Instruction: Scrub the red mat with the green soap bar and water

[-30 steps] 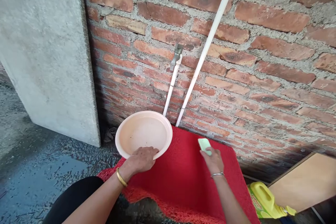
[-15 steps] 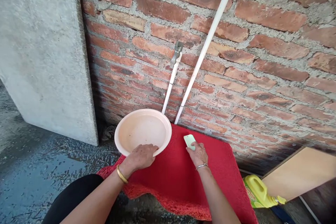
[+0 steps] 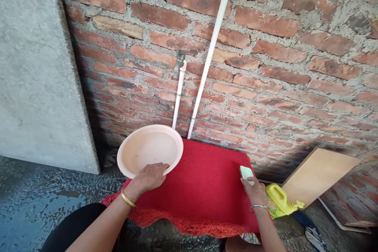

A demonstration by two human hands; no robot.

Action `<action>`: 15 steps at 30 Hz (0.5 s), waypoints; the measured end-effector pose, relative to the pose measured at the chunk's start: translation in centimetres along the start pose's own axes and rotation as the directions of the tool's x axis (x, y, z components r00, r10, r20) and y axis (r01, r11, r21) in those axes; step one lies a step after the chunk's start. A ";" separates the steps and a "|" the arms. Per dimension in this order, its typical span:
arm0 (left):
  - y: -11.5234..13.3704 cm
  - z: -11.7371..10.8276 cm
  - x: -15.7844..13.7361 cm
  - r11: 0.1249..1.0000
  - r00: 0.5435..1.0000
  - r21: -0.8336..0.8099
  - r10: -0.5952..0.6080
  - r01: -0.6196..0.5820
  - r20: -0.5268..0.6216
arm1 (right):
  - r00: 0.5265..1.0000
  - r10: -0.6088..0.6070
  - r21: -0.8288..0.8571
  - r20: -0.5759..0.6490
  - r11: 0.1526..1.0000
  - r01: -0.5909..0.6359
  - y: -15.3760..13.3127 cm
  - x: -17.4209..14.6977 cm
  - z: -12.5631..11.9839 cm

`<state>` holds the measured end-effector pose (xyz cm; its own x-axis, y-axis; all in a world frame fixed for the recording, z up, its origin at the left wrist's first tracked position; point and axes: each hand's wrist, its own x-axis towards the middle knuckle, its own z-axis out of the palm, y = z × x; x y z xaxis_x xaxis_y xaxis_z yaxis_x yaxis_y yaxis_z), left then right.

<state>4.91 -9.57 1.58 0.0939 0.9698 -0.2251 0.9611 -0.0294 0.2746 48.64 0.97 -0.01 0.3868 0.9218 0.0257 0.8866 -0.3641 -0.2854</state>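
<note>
My left hand, with a gold bangle at the wrist, grips the near rim of a pale pink plastic basin. The basin is tilted slightly on the left part of a red cloth; a few dark specks show inside it. Over the right edge of the cloth, my right hand, wearing a silver bangle, is closed around a pale green scrubbing brush. Its flat, rounded back faces up, while its underside is hidden. The cloth lies over a low surface, with its ruffled edge hanging at the front.
A brick wall rises behind, carrying white pipes and a grey tap. On the left leans a concrete slab above wet floor. A yellow jug, a tan board and flip-flops are at right.
My right hand has carried the brush rightward across the cloth to its right edge. My left hand stays on the basin rim. The view has turned a little to the right.
</note>
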 end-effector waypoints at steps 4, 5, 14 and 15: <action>0.0 0.2 0.1 1.000 1.000 0.006 -0.001 0.002 -0.021 | 0.983 -0.172 0.079 0.063 0.983 0.167 -6.1 -5.5 3.2; 0.0 0.2 0.0 1.000 1.000 0.006 -0.002 0.003 -0.020 | 0.969 -0.236 0.104 0.078 0.968 0.227 -8.0 -7.1 4.0; 0.0 0.0 -0.1 1.000 1.000 -0.022 0.007 -0.008 -0.028 | 0.814 -0.562 0.105 0.147 0.827 0.552 -15.0 -14.1 6.4; 0.1 -0.1 -0.1 1.000 1.000 -0.018 0.005 -0.006 -0.025 | 0.828 -0.543 0.087 0.144 0.840 0.536 -14.1 -13.4 6.2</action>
<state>4.94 -9.69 1.68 0.0925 0.9753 -0.2005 0.9556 -0.0304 0.2931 29.39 -5.43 -2.31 -0.1975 0.9795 0.0385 0.9296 0.1996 -0.3098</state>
